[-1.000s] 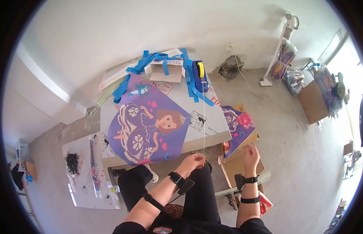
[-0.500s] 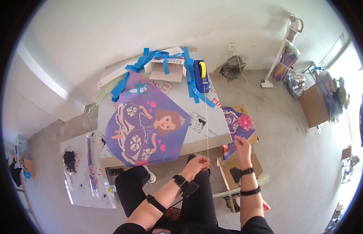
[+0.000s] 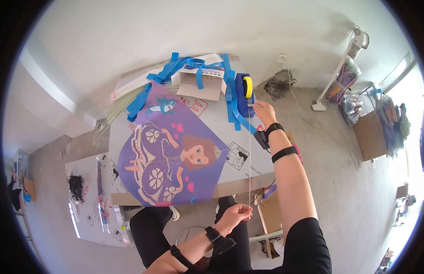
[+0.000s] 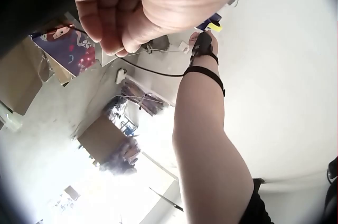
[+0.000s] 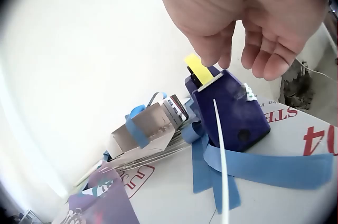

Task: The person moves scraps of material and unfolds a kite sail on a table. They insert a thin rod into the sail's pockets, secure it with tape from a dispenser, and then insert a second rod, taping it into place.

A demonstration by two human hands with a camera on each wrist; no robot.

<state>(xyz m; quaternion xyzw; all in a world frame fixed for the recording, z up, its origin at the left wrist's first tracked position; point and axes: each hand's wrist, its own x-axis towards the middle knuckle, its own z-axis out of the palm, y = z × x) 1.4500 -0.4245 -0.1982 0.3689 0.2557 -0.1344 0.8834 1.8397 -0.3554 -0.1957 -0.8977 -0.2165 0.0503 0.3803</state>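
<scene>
The left hand [image 3: 231,219] pinched the near end of a thin white rod [image 3: 250,160] between thumb and fingers, just off the near edge of the bench [image 3: 213,119]. The rod extended away from the person, past the right side of the printed purple sheet [image 3: 175,160], to the blue tape dispenser [image 3: 242,103]. In the right wrist view, its far tip overlapped the dispenser's front face; contact could not be determined.

The right hand [image 3: 265,112] was positioned at the dispenser, with thumb and forefinger tips close together just beside the serrated cutter [image 5: 210,82]. Whether these fingers gripped tape could not be determined. The yellow roll [image 3: 248,87] was seated in the dispenser. Blue ribbon [image 3: 228,86] lay alongside the dispenser and across a white carton [image 3: 199,91] at the far side of the bench.
</scene>
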